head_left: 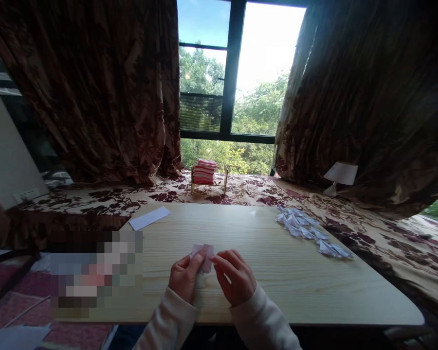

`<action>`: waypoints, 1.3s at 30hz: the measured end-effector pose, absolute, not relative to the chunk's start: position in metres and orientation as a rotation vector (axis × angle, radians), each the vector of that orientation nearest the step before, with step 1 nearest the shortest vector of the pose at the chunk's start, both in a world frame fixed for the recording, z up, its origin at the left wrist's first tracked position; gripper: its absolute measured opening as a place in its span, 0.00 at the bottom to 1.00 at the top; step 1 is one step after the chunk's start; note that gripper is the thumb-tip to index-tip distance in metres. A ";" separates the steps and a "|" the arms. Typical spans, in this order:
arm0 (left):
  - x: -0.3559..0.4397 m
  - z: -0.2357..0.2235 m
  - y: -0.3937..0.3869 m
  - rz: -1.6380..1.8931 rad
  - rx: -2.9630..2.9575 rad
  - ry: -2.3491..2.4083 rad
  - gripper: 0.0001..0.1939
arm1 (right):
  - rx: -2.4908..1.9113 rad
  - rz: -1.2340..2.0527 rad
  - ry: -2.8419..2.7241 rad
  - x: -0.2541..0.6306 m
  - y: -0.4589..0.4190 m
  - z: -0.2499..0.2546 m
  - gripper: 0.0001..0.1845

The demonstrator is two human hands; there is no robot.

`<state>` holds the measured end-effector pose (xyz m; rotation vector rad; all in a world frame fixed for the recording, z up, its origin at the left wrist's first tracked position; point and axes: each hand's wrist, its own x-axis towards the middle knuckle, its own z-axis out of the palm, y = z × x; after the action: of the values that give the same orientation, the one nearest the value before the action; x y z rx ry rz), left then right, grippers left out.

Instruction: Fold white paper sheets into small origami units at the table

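A small folded piece of pale paper (203,253) is held just above the light wooden table (277,272), near its front edge. My left hand (184,279) pinches its left side with thumb and fingers closed. My right hand (233,277) pinches its right side, fingers curled. Both wrists wear cream sleeves.
Several folded paper shapes (310,231) lie in a row at the table's right. A white paper strip (149,218) lies at the far left corner. A blurred patch covers the table's left front. Behind stand a small wooden rack with a striped cushion (204,175), a floral-covered ledge, a white lamp (340,176), curtains and a window.
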<state>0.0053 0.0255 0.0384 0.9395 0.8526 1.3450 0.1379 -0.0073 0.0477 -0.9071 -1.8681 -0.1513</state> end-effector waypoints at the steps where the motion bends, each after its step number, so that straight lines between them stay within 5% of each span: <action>1: 0.005 0.039 0.025 1.343 0.935 0.849 0.12 | -0.903 -0.157 -1.866 0.138 -0.007 0.048 0.16; 39: 0.009 0.059 0.011 1.216 1.396 0.927 0.12 | -1.023 -0.028 -1.624 0.143 -0.006 0.043 0.05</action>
<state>0.0085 0.0105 0.0587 1.3961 0.9267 1.2156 0.1428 -0.0060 0.0434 -1.0226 -1.6241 -0.0284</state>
